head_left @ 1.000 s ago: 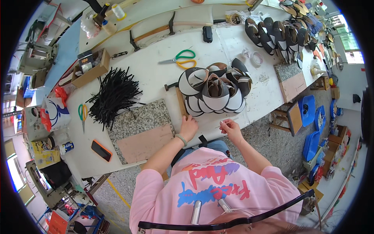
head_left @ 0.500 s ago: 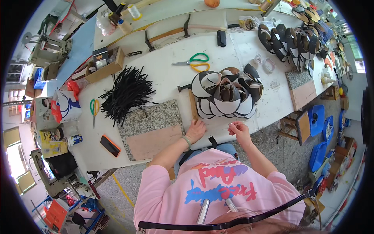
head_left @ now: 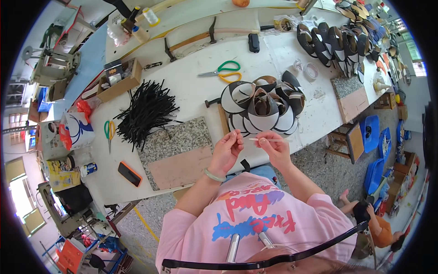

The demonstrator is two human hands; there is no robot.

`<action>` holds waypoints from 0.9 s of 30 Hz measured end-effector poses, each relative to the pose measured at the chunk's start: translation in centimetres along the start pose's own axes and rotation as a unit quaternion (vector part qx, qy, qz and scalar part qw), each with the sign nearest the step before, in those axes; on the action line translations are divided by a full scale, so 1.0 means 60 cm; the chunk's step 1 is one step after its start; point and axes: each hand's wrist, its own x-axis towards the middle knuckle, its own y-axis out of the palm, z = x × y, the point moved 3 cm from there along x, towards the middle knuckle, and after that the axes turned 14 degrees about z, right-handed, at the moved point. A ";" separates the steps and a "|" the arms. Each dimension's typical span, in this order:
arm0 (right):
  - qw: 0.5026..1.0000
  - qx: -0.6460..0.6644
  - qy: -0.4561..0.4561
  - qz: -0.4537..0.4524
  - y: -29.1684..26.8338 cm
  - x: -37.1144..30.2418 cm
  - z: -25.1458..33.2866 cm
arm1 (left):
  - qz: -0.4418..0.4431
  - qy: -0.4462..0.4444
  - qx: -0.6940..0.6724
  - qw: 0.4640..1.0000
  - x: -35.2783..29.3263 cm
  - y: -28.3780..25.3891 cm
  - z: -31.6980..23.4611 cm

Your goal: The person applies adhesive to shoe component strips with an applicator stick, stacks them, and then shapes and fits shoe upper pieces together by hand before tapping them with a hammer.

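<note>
Your white table (head_left: 196, 93) bears a heap of black-and-white shoe pieces (head_left: 263, 121). Your left hand (head_left: 226, 150) bunches its fingertips narrowly; I cannot tell whether they hold anything. Your right hand (head_left: 276, 150) pinches a thin white stick (head_left: 284, 140), one end pointing toward your left fingertips.

From my end: pink short-sleeved T-shirt (head_left: 326, 223), red, blue and purple lettering (head_left: 250, 225); pale left-wrist bangle (head_left: 214, 176); blue jeans (head_left: 268, 172); black glasses frame (head_left: 273, 262).
</note>
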 end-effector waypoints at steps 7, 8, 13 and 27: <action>0.950 -0.277 -0.133 0.059 0.037 0.023 0.036 | 0.006 -0.024 0.013 1.000 -0.021 0.015 -0.003; 0.950 -0.277 -0.133 0.059 0.040 0.023 0.041 | 0.006 -0.024 0.013 1.000 -0.022 0.017 -0.002; 0.948 -0.290 -0.115 0.064 0.041 0.031 0.049 | -0.002 -0.013 0.007 1.000 -0.026 0.024 -0.002; 0.899 -0.372 -0.220 0.068 0.056 0.055 0.011 | -0.057 0.070 0.054 0.994 -0.034 0.005 0.011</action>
